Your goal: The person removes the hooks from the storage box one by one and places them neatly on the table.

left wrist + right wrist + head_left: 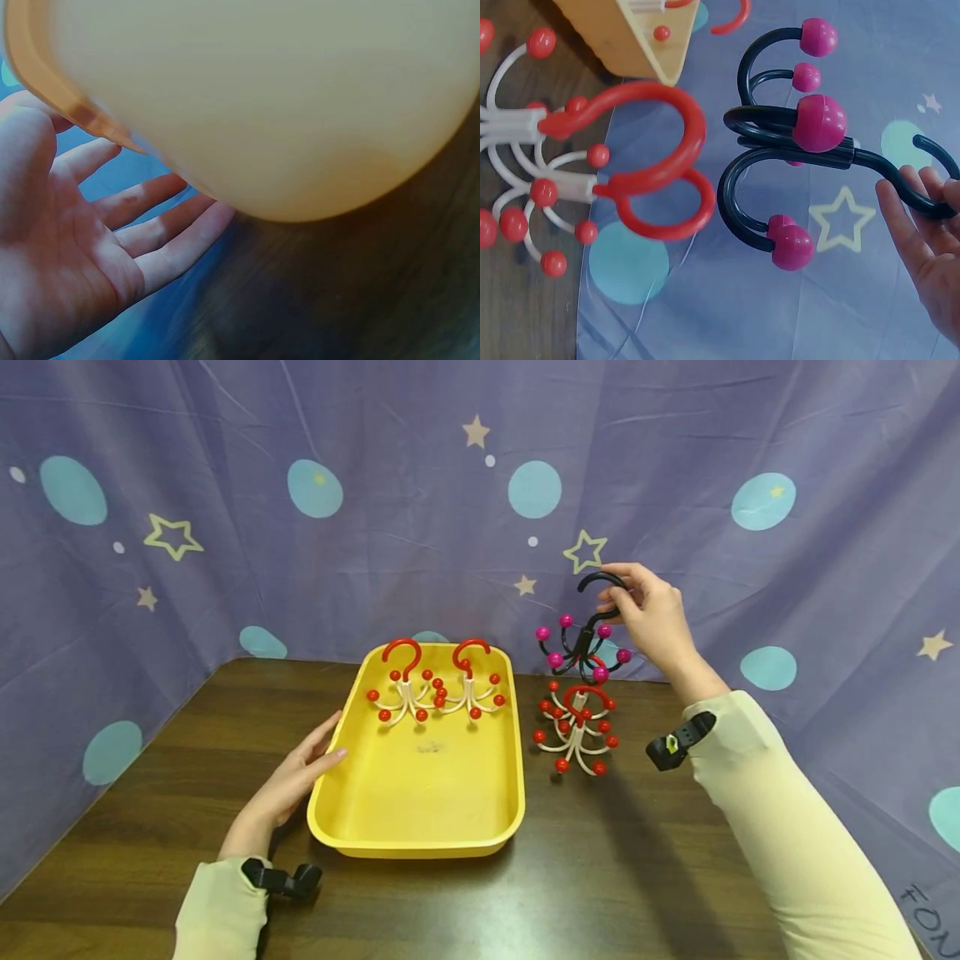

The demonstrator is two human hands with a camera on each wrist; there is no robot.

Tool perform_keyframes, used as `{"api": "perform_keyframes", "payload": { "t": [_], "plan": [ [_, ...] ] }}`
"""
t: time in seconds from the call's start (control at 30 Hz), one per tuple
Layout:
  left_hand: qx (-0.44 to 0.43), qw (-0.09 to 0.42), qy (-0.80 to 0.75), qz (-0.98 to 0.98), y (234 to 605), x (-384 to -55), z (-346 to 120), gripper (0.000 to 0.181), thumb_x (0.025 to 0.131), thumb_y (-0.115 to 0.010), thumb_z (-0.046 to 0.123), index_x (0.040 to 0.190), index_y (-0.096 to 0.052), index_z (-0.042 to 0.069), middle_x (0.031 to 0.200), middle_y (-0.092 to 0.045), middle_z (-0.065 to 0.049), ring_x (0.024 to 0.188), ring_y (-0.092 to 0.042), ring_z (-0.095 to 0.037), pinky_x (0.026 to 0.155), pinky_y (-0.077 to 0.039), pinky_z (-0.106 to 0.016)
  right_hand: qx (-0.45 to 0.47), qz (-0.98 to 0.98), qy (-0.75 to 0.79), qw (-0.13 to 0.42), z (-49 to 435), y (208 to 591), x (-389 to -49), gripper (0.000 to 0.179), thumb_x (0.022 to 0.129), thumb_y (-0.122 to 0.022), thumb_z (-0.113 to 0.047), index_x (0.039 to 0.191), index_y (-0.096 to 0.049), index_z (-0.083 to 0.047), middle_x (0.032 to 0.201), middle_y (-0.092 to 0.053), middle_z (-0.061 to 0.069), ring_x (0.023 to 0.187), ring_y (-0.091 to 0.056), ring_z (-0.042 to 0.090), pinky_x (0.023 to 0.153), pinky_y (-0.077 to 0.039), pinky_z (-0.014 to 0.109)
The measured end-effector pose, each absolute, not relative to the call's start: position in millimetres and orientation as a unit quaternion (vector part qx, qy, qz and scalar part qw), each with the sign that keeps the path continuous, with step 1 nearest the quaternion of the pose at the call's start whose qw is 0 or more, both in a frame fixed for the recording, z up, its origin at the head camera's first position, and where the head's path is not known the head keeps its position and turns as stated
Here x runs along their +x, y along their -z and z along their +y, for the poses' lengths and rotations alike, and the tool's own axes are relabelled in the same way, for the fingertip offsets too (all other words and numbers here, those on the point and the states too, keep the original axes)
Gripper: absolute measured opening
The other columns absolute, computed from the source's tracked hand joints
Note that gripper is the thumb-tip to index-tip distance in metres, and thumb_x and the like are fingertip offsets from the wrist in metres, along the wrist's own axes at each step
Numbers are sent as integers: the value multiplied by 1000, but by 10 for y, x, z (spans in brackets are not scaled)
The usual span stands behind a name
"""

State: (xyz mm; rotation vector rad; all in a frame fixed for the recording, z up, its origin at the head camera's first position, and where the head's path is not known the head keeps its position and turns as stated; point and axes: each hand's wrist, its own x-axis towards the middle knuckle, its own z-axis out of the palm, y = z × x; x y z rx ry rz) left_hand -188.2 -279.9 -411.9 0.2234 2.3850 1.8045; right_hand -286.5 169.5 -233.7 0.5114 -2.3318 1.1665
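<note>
My right hand (654, 618) grips the curved top of a black hook hanger (584, 642) with magenta balls on its arms, holding it in the air to the right of the tray. In the right wrist view the fingers are around the black hook. Below it, two white hook hangers with red balls and red hooks stand close together on the table, the front one (577, 739) overlapping the other. My left hand (294, 778) holds the left rim of a yellow tray (427, 802), thumb over the edge, fingers against the outer wall (285, 135).
Inside the tray's far end sit two more red-and-white hook hangers, one on the left (407, 695) and one on the right (469, 692). The brown wooden table (600, 893) ends at a purple curtain (420, 552) with stars and blue spots.
</note>
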Motion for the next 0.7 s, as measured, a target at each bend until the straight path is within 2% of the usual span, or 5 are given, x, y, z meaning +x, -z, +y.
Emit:
{"api": "perform_keyframes", "payload": {
  "t": [0.43,0.7],
  "plan": [
    [77,71,-604,790,4102,-1861,-2790,67,95,-48,30,148,-9,21,145,-24,-24,108,-51,-9,81,-46,-23,156,-862,-411,254,2001,2421,-2861,29,94,-48,-13,122,-56,-11,94,-65,17,71,-61,-2,64,-52,21],
    [75,70,-603,791,4111,-1872,-2790,67,95,-48,30,148,-9,21,144,-26,-24,108,-51,-10,80,-46,-23,134,-868,-405,254,2168,2460,-2839,31,95,-46,-15,125,-54,-12,96,-64,15,72,-60,-2,63,-51,17]
  ]
}}
